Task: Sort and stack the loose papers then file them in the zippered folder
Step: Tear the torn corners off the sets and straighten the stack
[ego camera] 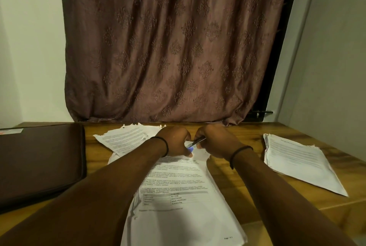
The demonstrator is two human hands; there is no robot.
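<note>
At the far end of the middle paper stack (184, 202), both hands meet over its torn top edge. The left hand (176, 142) has its fingers curled round the blue end of a slim pen-like object (198, 142), and the right hand (215, 142) pinches the dark, silvery-tipped other end. What exactly the object is I cannot tell. Each wrist wears a thin black band. The stack lies lengthwise on the wooden counter (233, 182), printed side up, between the forearms. A few loose sheets (126, 138) with ragged edges lie just beyond it to the left, partly under it. A second paper stack (299, 162) sits well apart on the right. The dark brown zippered folder (39, 162) lies closed at the left edge. A brown patterned curtain (178, 47) hangs behind the counter.
</note>
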